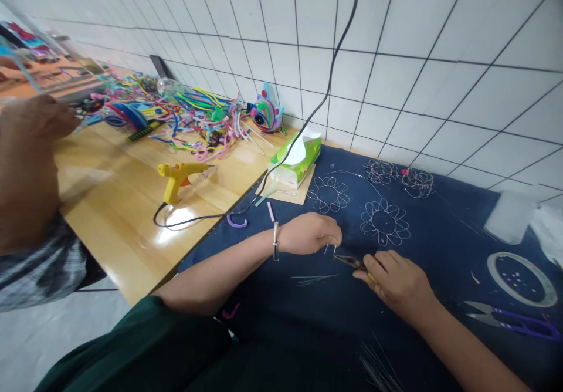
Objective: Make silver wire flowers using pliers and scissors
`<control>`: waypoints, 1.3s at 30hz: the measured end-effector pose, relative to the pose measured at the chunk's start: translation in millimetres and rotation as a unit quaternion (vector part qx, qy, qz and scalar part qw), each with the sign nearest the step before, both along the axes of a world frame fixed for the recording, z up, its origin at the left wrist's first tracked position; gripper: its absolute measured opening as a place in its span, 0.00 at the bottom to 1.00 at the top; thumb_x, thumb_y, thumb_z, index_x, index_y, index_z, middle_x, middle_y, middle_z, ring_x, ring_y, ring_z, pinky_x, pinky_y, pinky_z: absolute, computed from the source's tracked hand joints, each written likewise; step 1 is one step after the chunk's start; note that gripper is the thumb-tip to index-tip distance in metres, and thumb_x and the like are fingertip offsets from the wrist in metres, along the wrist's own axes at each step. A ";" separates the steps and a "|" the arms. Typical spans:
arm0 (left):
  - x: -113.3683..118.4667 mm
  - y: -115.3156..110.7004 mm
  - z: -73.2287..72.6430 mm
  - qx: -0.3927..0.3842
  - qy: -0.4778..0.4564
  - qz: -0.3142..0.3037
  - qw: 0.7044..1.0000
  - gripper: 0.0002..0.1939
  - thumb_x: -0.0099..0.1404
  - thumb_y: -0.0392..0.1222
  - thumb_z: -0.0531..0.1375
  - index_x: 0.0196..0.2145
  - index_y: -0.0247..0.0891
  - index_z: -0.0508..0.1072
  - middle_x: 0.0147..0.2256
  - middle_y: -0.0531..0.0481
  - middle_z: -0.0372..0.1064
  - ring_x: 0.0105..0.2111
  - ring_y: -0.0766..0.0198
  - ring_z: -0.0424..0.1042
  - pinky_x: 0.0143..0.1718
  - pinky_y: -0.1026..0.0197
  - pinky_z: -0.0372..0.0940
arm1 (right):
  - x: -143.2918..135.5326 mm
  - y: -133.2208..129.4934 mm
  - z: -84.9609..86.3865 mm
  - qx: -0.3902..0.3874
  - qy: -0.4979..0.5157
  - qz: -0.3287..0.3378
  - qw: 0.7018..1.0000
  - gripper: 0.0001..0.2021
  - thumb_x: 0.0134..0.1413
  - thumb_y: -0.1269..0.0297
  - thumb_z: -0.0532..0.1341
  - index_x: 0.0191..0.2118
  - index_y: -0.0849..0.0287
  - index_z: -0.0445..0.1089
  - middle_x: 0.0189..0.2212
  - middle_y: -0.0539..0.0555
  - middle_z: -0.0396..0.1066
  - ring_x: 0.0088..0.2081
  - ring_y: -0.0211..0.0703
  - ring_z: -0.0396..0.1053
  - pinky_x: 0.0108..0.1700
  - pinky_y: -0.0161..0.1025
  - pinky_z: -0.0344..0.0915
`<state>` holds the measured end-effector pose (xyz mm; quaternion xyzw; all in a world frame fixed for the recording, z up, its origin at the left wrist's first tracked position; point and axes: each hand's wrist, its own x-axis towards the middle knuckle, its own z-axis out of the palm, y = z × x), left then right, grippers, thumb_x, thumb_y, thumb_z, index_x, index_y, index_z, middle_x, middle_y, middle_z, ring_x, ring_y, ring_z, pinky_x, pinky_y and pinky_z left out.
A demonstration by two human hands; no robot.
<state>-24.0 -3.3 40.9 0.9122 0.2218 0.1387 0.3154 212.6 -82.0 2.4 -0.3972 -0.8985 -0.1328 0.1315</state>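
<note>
My left hand (311, 233) is closed in a pinch on a short bent wire (335, 250), whose ends poke out below the fingers. My right hand (393, 274) grips pliers (349, 260) with dark jaws and a yellow handle. The jaw tips are at the wire's lower end; whether they clamp it I cannot tell. Beyond the hands, two flower-shaped wire rings (385, 222) lie flat on the dark blue cloth (281, 316). Several straight thin wires (314, 279) rest just below my left hand, and another bunch of wires (379, 365) lies near the front edge.
Purple-handled snips (512, 320) and a round dish of beads (492, 280) sit on the right. Tangled wire shapes (398, 178) lie by the wall. A tissue pack (295, 160), yellow glue gun (180, 178) with its cord, and colourful pipe cleaners (206, 116) are leftward, near another person's arm (29, 175).
</note>
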 end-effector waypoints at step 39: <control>0.1 7.5 -19.4 -0.377 -0.018 0.119 0.918 0.10 0.58 0.40 0.54 0.33 0.32 0.71 0.23 0.54 0.62 0.15 0.76 0.56 0.16 0.71 0.52 | 3.7 -4.5 7.5 0.136 -0.042 -0.006 0.990 0.15 0.51 0.55 0.57 0.42 0.56 0.67 0.31 0.53 0.67 0.33 0.40 0.60 0.35 0.39 0.53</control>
